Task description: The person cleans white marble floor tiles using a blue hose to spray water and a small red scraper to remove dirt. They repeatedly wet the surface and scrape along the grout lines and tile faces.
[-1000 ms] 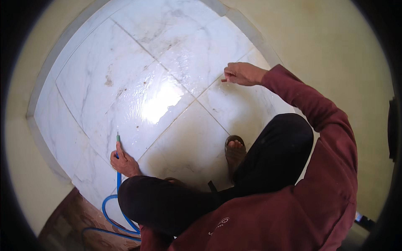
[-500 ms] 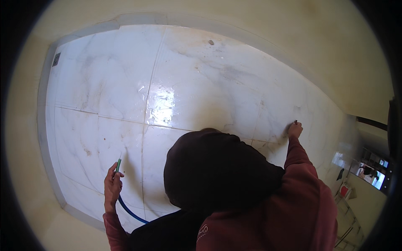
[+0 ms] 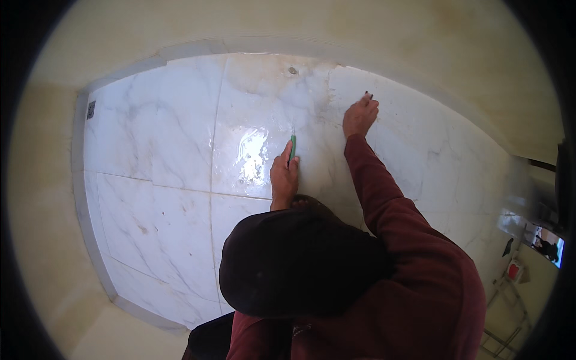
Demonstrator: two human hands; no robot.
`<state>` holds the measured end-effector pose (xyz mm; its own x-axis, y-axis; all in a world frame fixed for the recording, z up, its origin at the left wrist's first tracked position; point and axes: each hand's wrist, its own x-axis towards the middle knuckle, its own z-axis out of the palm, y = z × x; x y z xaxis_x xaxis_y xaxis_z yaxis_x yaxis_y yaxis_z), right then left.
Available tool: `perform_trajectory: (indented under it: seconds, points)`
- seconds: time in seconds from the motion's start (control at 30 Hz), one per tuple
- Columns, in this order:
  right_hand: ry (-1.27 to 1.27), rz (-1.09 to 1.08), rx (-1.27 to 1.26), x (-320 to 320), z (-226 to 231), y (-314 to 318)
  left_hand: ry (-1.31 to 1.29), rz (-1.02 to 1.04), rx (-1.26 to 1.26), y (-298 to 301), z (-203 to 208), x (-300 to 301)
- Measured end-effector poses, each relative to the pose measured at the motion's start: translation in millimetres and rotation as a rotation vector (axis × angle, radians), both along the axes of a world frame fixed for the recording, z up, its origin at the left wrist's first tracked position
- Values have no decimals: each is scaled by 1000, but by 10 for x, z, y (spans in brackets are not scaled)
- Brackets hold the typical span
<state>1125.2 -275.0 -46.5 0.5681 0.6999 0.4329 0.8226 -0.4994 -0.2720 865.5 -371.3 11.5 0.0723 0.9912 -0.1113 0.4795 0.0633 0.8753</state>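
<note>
My left hand [image 3: 284,175] is closed around a slim green-tipped tool [image 3: 293,147], whose tip points at the white marble floor [image 3: 168,144] beside a wet, shiny patch [image 3: 252,155]. To its right, my right hand [image 3: 360,116] presses flat on the floor near a tile joint, fingers spread, holding nothing. A maroon sleeve [image 3: 390,204] runs from that hand down to the body. A dark head covering [image 3: 300,264] hides the left forearm and the floor below the hands.
Cream walls [image 3: 420,36] ring the marble floor. A small square drain [image 3: 91,110] sits at the far left, and a round spot [image 3: 292,70] lies near the top edge. At the right edge stand a red object [image 3: 514,270] and a metal rack [image 3: 504,336].
My left hand has carried the green tool from the lower left up to the middle of the floor. My right hand has shifted left and further up. The blue hose is no longer visible.
</note>
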Motion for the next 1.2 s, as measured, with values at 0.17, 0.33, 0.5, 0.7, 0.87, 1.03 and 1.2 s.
perform_trajectory:
  seconds: [0.17, 0.33, 0.5, 0.7, 0.87, 1.03, 1.2]
  points:
    - [36, 210, 30, -907, 15, 801, 40, -75, 13, 4, -17, 22]
    - [574, 763, 24, -1521, 273, 916, 211, -91, 105, 58, -49, -280]
    - [268, 429, 86, 297, 379, -72, 611, 82, 263, 107, -129, -618]
    - [80, -175, 25, 1409, -93, -35, 750, 111, 443, 197, -248, -498]
    - [-30, -28, 65, -71, -131, 951, 823, 102, 390, 186, -307, -618]
    - [246, 114, 159, -1207, -50, 1498, 802, 123, 422, 196, -305, -627]
    - [202, 702, 2, -2148, -44, 1921, 687, 83, 403, 119, -286, -407]
